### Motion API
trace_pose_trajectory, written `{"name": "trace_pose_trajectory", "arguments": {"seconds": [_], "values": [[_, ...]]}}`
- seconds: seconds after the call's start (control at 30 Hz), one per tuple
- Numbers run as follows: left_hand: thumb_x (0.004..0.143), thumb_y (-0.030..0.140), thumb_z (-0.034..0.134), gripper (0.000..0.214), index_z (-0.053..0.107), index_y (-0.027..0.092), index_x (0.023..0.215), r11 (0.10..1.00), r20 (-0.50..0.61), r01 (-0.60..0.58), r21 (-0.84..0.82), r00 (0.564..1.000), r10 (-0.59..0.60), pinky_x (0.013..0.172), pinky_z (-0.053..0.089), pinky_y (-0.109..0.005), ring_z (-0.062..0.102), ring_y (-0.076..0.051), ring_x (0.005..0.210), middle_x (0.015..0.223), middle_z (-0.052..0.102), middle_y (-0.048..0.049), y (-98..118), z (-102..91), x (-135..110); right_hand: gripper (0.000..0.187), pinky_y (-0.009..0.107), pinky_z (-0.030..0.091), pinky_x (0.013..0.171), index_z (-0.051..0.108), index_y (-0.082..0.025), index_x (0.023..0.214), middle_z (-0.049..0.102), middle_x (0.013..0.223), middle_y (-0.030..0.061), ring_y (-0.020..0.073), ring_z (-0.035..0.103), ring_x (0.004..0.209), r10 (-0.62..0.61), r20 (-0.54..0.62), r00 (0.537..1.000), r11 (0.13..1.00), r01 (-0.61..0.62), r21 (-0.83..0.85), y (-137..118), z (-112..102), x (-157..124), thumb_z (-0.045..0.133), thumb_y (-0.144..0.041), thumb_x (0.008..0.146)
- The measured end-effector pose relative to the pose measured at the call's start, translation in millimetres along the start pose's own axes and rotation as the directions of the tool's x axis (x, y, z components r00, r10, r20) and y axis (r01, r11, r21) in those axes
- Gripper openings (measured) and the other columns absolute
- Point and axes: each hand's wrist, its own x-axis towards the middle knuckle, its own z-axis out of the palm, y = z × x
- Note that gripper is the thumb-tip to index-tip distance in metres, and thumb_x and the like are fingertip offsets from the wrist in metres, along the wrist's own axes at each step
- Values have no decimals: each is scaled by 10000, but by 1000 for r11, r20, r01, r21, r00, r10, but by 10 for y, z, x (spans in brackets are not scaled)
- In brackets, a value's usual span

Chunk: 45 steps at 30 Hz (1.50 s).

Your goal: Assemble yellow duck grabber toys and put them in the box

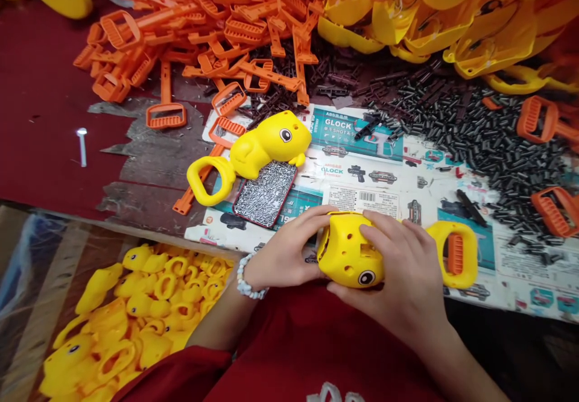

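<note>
Both hands grip a yellow plastic toy duck body (pixel 344 251) with a printed eye, held at the table's front edge. My left hand (pixel 289 251), with a beaded bracelet at the wrist, wraps round its left side. Over its right side my right hand (pixel 402 269) is closed, fingers on top and thumb below. A yellow loop handle (pixel 470 257) with an orange ridged grip inside sticks out beyond the right hand. Another yellow duck toy (pixel 271 143) lies ahead, partly over a small tray of tiny metal pins (pixel 266 197).
Orange handles (pixel 203 28) are heaped at the back, with yellow shells (pixel 434 16) at back right. Small black cylinders (pixel 479 131) spread over the right side. Below the table at left, many yellow toys (pixel 167 305) fill a container. A white peg-like piece (pixel 82 147) lies at left.
</note>
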Motion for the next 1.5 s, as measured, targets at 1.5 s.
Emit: {"name": "trace_pose_trajectory", "arguments": {"seconds": [1.5], "values": [[791, 662, 541, 672, 446, 160, 1228, 998, -355, 54, -17, 933, -57, 956, 473, -439, 568, -280, 1108, 1192, 567, -157, 423, 325, 143, 183, 312, 517, 830, 595, -82, 1020, 616, 968, 82, 189, 607, 919, 8, -237, 971, 997, 12, 80, 156, -118, -7, 506, -165, 884]]}}
